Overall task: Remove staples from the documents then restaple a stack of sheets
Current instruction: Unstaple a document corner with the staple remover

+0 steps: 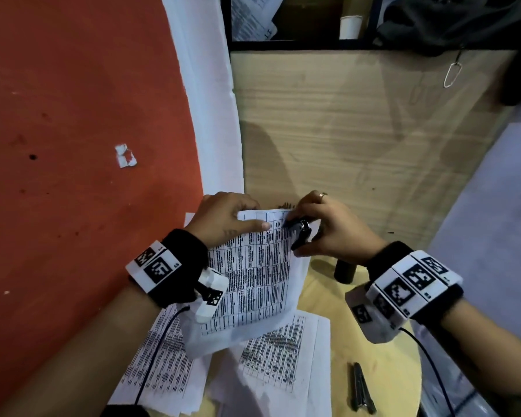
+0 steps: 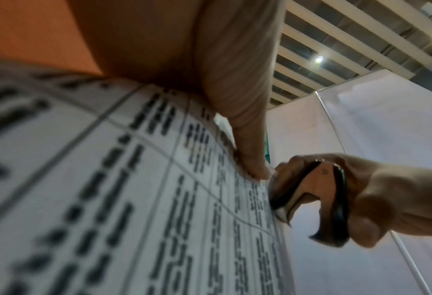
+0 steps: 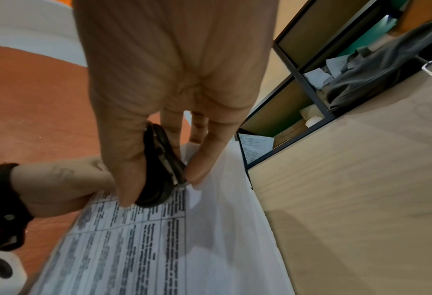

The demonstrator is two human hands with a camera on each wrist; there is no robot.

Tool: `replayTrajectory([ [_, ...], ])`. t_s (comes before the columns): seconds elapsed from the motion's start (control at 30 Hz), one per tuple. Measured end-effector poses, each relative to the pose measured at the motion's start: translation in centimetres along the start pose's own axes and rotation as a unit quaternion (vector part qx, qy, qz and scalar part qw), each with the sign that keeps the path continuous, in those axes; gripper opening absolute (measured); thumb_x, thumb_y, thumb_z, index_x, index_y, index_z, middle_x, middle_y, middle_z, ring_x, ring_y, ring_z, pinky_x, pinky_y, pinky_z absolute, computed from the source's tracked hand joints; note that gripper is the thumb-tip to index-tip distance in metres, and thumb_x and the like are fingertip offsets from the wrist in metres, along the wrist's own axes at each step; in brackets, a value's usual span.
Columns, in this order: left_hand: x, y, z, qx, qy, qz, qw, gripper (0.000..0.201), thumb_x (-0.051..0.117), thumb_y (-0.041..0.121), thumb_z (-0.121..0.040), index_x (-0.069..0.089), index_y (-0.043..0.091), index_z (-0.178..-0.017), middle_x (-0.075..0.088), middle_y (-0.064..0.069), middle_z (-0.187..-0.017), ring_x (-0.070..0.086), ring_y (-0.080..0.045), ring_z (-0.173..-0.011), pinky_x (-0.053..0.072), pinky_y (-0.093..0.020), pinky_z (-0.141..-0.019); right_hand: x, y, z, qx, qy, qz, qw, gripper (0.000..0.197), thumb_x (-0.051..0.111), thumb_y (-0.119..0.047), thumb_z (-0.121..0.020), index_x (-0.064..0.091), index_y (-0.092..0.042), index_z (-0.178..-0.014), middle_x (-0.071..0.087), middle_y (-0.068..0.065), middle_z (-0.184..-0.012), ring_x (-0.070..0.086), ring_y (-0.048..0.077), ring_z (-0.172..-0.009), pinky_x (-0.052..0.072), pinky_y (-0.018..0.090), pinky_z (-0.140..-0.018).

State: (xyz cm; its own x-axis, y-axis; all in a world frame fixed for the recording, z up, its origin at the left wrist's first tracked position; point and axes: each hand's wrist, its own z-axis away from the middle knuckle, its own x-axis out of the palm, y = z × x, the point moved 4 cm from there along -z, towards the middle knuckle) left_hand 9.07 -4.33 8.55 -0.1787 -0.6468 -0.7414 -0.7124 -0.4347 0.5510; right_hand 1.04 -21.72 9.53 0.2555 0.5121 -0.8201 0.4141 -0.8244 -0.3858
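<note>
A printed document (image 1: pixel 253 272) with a table of dark text is held up above the round wooden table (image 1: pixel 382 350). My left hand (image 1: pixel 226 219) pinches its top edge, thumb lying across the front of the page. My right hand (image 1: pixel 328 227) grips a black staple remover (image 1: pixel 300 233) at the document's top right corner. In the left wrist view the staple remover (image 2: pixel 311 195) touches the page edge beside my left thumb (image 2: pixel 248 155). In the right wrist view the staple remover (image 3: pixel 163 165) is squeezed between thumb and fingers at the document (image 3: pixel 159 239) corner. The staple itself is not visible.
More printed sheets (image 1: pixel 271 356) lie spread on the table below. A dark stapler (image 1: pixel 362 389) lies at the front right, and a black cylinder (image 1: pixel 345 270) stands under my right wrist. A wooden cabinet (image 1: pixel 358 130) rises behind, with an orange floor (image 1: pixel 73 145) to the left.
</note>
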Motion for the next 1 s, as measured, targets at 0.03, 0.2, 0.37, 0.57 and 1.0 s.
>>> replayTrajectory([
  [0.03, -0.1, 0.1, 0.0, 0.0, 0.003, -0.011, 1.0, 0.035, 0.063, 0.072, -0.062, 0.064, 0.037, -0.065, 0.061, 0.01, -0.068, 0.059, -0.014, -0.07, 0.04, -0.036, -0.074, -0.2, -0.1, 0.0, -0.002, 0.005, -0.003, 1.0, 0.051, 0.087, -0.009, -0.053, 0.071, -0.017, -0.1, 0.052, 0.001, -0.097, 0.053, 0.014, -0.087, 0.039, 0.01, -0.079],
  [0.2, -0.4, 0.8, 0.0, 0.008, 0.014, -0.05, 0.999, 0.042, 0.067, 0.069, -0.063, 0.068, 0.028, -0.071, 0.063, 0.011, -0.071, 0.058, -0.011, -0.074, 0.038, -0.037, -0.084, -0.9, -0.5, 0.3, 0.014, -0.004, -0.021, 1.0, 0.05, 0.088, -0.012, -0.053, 0.072, -0.02, -0.1, 0.048, -0.014, -0.09, 0.051, 0.003, -0.084, 0.043, 0.017, -0.081],
  [0.37, 0.0, 2.4, -0.1, 0.03, 0.022, -0.091, 0.995, 0.048, 0.055, 0.07, -0.066, 0.072, 0.028, -0.083, 0.07, 0.007, -0.074, 0.065, -0.014, -0.076, 0.042, -0.034, -0.083, -1.4, -1.3, 0.6, 0.044, 0.005, -0.04, 0.998, 0.047, 0.088, -0.017, -0.053, 0.073, -0.018, -0.098, 0.052, -0.01, -0.087, 0.056, 0.014, -0.086, 0.047, 0.039, -0.086],
  [0.57, 0.0, 3.9, -0.2, 0.042, 0.024, -0.104, 0.993, 0.032, 0.056, 0.053, -0.07, 0.063, 0.021, -0.07, 0.06, 0.002, -0.058, 0.057, -0.02, -0.063, 0.031, -0.029, -0.065, -2.0, -1.6, 1.4, 0.053, 0.015, -0.109, 0.992, 0.048, 0.086, -0.031, -0.048, 0.074, -0.02, -0.093, 0.06, 0.003, -0.092, 0.061, 0.02, -0.088, 0.049, 0.047, -0.086],
  [1.0, -1.1, 5.0, 0.6, 0.035, 0.031, 0.076, 0.996, 0.037, 0.072, 0.047, -0.066, 0.072, 0.012, -0.075, 0.069, -0.012, -0.071, 0.063, -0.024, -0.065, 0.05, -0.044, -0.068, -1.8, -4.4, 4.0, -0.122, 0.222, -0.054, 0.966, 0.04, 0.079, -0.01, -0.067, 0.067, -0.004, -0.105, 0.054, 0.005, -0.11, 0.054, 0.009, -0.102, 0.054, 0.018, -0.074],
])
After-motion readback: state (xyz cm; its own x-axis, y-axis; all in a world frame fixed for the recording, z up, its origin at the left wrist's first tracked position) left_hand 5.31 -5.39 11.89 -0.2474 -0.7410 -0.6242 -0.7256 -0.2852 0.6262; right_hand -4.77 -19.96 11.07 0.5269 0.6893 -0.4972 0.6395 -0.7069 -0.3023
